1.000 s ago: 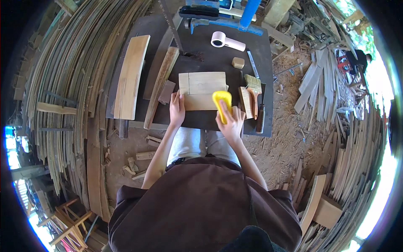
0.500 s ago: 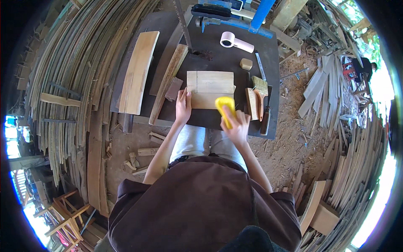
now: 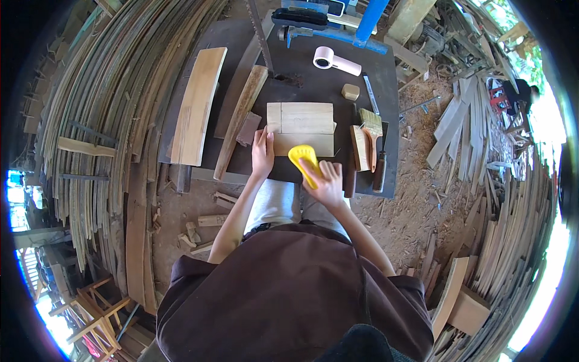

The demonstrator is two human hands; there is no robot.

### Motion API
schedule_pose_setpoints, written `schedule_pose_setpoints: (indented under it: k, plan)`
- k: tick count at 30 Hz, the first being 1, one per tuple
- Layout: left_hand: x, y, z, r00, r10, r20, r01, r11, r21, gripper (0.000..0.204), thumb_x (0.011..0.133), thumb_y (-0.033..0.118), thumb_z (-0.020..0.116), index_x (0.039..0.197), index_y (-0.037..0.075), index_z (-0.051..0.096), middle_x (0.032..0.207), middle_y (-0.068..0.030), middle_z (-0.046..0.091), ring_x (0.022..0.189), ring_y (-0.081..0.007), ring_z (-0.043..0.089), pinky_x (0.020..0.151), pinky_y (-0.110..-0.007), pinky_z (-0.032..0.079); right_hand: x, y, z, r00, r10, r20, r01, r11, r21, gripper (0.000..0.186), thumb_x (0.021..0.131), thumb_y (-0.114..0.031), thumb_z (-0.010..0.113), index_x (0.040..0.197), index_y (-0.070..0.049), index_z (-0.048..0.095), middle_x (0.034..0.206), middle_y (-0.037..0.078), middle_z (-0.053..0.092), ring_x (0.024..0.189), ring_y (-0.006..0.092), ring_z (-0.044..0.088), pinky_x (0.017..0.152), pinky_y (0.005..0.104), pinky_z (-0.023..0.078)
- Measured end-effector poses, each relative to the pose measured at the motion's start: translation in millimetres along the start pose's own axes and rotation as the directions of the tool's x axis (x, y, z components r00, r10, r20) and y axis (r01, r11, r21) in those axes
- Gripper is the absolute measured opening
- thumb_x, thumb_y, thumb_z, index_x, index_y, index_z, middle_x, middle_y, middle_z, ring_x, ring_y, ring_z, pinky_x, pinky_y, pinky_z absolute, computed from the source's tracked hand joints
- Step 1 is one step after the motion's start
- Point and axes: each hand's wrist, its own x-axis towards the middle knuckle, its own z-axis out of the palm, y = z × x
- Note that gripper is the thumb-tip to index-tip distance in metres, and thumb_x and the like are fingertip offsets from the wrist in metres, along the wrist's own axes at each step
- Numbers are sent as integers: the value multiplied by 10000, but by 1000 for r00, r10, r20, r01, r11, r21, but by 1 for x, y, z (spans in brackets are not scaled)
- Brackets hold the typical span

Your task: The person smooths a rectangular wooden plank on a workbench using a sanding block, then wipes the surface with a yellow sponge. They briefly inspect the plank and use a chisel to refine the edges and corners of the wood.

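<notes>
On the dark worktable, a pale wooden board (image 3: 300,117) with a dark line across its left part lies against a second wooden piece (image 3: 295,145) nearer to me. My left hand (image 3: 263,155) grips the left edge of this wood, thumb on the near piece. In my right hand (image 3: 326,183) is a yellow, rounded, elongated tool (image 3: 300,155), tilted over the near edge of the wood; its exact kind I cannot make out. Right of the wood lie a flat paintbrush (image 3: 373,125), a wooden block (image 3: 360,146) and a dark-handled tool (image 3: 379,173).
A saw blade (image 3: 259,31) rises through the worktable (image 3: 235,161) near a blue metal frame (image 3: 369,27). A long board (image 3: 199,108), a wooden strip (image 3: 241,123), a reddish-brown block (image 3: 248,130), a small block (image 3: 350,91), a pen (image 3: 371,93) and a pale round-headed device (image 3: 345,64) lie around.
My right hand has moved left and slightly toward me with the yellow tool, turning its broad face up. The left hand keeps its place on the wood.
</notes>
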Motion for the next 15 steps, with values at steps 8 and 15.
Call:
schedule_pose_setpoints:
  k: [8, 15]
  plan:
    - [-1, -5, 2, 999, 37, -28, -37, 999, 2, 355, 1069, 229, 380, 1273, -6, 551, 1024, -185, 549, 938, -330, 560, 852, -380, 448, 2, -2, 5, 998, -42, 51, 39, 997, 60, 649, 754, -202, 732, 1378, -255, 559, 788, 49, 483, 775, 224, 538, 699, 410, 380]
    - [-2, -3, 1, 1000, 8, -13, -8, 1000, -15, 348, 1069, 226, 383, 1257, -9, 557, 989, -177, 537, 894, -304, 554, 826, -367, 447, 21, -6, 4, 998, 33, -50, -28, 994, 101, 559, 769, -195, 721, 1318, -209, 620, 767, 56, 490, 740, 238, 533, 702, 410, 374]
